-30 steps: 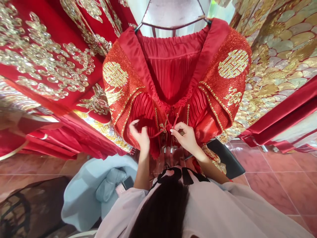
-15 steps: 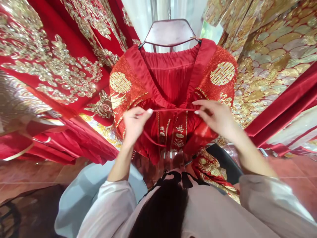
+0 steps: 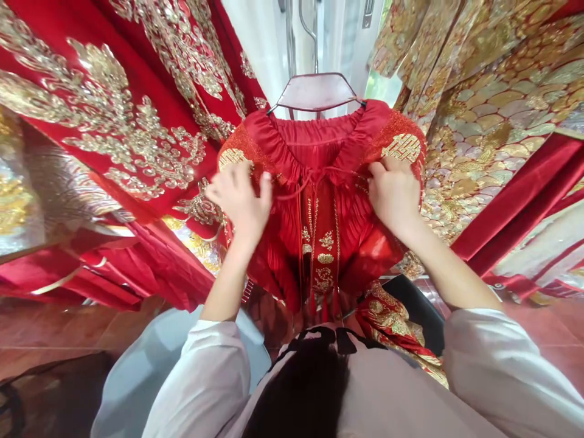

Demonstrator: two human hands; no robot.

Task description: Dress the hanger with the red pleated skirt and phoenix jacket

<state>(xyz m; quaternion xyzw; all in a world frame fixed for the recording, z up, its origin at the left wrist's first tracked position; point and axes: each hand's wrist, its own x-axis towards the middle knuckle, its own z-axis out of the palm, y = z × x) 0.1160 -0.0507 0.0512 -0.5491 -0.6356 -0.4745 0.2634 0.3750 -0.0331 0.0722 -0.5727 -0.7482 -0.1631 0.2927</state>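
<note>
A red robe (image 3: 319, 207) with gold embroidery hangs on a hanger (image 3: 314, 91) in front of me. Its front is tied with a thin red cord (image 3: 303, 182) just below the collar. My left hand (image 3: 239, 198) is closed on the robe's left front edge beside the gold emblem. My right hand (image 3: 395, 191) is closed on the right front edge, just under the other gold emblem (image 3: 404, 146). Both hands sit at collar height, one on each side of the knot.
More red and gold embroidered garments hang at the left (image 3: 100, 121) and right (image 3: 493, 103). A pale blue bundle (image 3: 150, 365) lies on the reddish tiled floor (image 3: 538, 316) at lower left. A dark flat object (image 3: 420, 304) sits behind the robe's hem.
Both hands rose from pulling the cord taut sideways to gripping the robe's front edges near the collar. The cord now hangs tied at the neckline. The camera tilted upward.
</note>
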